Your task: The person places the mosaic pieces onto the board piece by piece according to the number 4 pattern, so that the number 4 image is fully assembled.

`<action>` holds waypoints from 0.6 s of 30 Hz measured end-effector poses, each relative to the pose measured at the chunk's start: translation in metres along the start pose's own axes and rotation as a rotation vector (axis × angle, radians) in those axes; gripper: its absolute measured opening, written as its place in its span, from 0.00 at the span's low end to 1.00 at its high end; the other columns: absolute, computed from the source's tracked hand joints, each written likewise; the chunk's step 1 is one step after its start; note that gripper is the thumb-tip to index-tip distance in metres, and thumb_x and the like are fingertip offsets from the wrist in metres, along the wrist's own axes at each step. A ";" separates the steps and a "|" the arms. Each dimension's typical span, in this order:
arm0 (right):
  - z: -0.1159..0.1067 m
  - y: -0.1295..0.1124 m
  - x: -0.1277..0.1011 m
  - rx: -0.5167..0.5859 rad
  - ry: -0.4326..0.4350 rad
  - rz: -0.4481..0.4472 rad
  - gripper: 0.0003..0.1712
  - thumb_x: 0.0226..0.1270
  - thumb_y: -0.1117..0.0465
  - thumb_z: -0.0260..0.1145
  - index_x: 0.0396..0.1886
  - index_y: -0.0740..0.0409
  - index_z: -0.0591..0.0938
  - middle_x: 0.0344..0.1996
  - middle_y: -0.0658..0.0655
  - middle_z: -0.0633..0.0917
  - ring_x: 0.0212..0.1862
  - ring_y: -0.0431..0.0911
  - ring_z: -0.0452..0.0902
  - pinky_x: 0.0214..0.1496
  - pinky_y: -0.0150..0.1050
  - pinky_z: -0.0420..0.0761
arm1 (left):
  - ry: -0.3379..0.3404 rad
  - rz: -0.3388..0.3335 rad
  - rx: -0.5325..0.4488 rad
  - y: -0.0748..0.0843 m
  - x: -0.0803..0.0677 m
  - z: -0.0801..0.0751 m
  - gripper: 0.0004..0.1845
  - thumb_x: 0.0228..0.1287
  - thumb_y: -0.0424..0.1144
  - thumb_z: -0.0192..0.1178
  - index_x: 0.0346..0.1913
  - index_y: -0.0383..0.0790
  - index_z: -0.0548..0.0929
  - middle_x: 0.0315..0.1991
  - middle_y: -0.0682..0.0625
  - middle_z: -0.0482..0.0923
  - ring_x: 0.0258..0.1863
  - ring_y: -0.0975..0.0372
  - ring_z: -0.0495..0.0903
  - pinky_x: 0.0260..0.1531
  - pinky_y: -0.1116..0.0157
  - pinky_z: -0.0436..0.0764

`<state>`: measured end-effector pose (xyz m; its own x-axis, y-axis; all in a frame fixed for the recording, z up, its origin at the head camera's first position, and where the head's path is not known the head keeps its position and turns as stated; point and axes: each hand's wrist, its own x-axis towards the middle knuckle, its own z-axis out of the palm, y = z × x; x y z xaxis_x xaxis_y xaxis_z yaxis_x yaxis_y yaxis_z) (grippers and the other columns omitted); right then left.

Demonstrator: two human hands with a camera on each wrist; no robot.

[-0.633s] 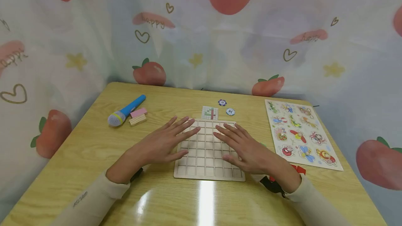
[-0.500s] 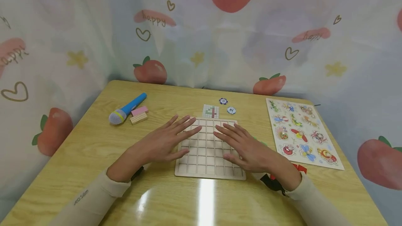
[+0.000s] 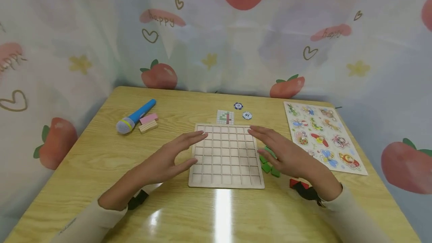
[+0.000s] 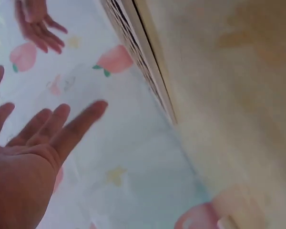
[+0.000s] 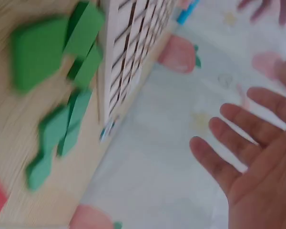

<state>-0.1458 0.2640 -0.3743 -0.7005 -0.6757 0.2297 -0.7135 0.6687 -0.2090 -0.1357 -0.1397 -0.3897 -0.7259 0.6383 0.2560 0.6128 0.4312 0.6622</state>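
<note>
A square wooden grid board [image 3: 227, 155] lies flat on the table, its cells bare. My left hand [image 3: 168, 158] hovers at the board's left edge with fingers extended and nothing in it. On the other side, my right hand [image 3: 287, 153] is held over the board's right edge, fingers spread and also holding nothing. Beneath and beside the right hand lie several green tiles [image 3: 266, 167], partly hidden by it in the head view; the right wrist view shows the green tiles [image 5: 40, 52] loose beside the board. Red tiles [image 3: 298, 183] show by the right wrist.
A small printed grid card [image 3: 225, 117] lies behind the board, with two poker chips [image 3: 238, 106] near it. At left are a blue toy microphone [image 3: 136, 116], a pink block [image 3: 149, 118] and a wooden block [image 3: 148, 126]. An insect picture puzzle [image 3: 320, 138] lies at right.
Both hands have moved apart, from over the middle of the board out to its left and right edges. More of the grid and the green tiles now show.
</note>
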 end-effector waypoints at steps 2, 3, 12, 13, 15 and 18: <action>-0.005 0.008 -0.012 -0.011 0.077 0.026 0.38 0.79 0.66 0.65 0.84 0.50 0.65 0.78 0.56 0.73 0.75 0.54 0.73 0.64 0.52 0.82 | 0.034 -0.056 -0.238 0.004 -0.010 0.002 0.42 0.78 0.37 0.64 0.86 0.62 0.57 0.83 0.51 0.63 0.79 0.49 0.71 0.63 0.52 0.86; -0.007 0.012 -0.018 -0.014 0.107 0.051 0.37 0.77 0.69 0.66 0.82 0.51 0.68 0.75 0.57 0.76 0.71 0.53 0.77 0.59 0.50 0.84 | 0.043 -0.085 -0.357 0.005 -0.015 0.003 0.43 0.78 0.35 0.63 0.86 0.62 0.55 0.82 0.49 0.63 0.78 0.45 0.72 0.59 0.53 0.88; 0.005 0.041 -0.047 0.159 -0.004 0.421 0.24 0.80 0.66 0.63 0.73 0.58 0.77 0.60 0.62 0.82 0.49 0.49 0.82 0.43 0.36 0.83 | -0.054 -0.286 -0.580 -0.011 -0.026 0.015 0.55 0.73 0.36 0.69 0.86 0.74 0.43 0.84 0.40 0.48 0.76 0.38 0.68 0.49 0.59 0.90; 0.008 0.042 -0.049 0.166 -0.021 0.448 0.24 0.81 0.66 0.63 0.73 0.59 0.77 0.60 0.62 0.81 0.50 0.50 0.82 0.43 0.37 0.83 | -0.067 -0.290 -0.540 -0.014 -0.026 0.018 0.56 0.72 0.38 0.71 0.86 0.74 0.44 0.84 0.41 0.49 0.75 0.40 0.69 0.47 0.60 0.89; 0.014 0.043 -0.053 0.171 -0.037 0.488 0.24 0.81 0.65 0.62 0.73 0.59 0.76 0.60 0.63 0.79 0.51 0.52 0.81 0.44 0.40 0.82 | -0.102 -0.289 -0.466 -0.020 -0.027 0.023 0.56 0.70 0.40 0.73 0.87 0.71 0.46 0.84 0.42 0.49 0.71 0.44 0.73 0.44 0.62 0.88; 0.023 0.045 -0.058 0.157 -0.044 0.512 0.26 0.80 0.66 0.62 0.74 0.61 0.74 0.61 0.65 0.76 0.54 0.54 0.80 0.48 0.46 0.84 | -0.158 -0.275 -0.344 -0.027 -0.029 0.030 0.55 0.67 0.43 0.75 0.88 0.62 0.50 0.85 0.41 0.46 0.54 0.55 0.81 0.41 0.67 0.85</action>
<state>-0.1372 0.3263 -0.4191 -0.9567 -0.2903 0.0214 -0.2716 0.8640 -0.4239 -0.1220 -0.1503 -0.4365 -0.7740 0.6308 -0.0546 0.2455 0.3785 0.8925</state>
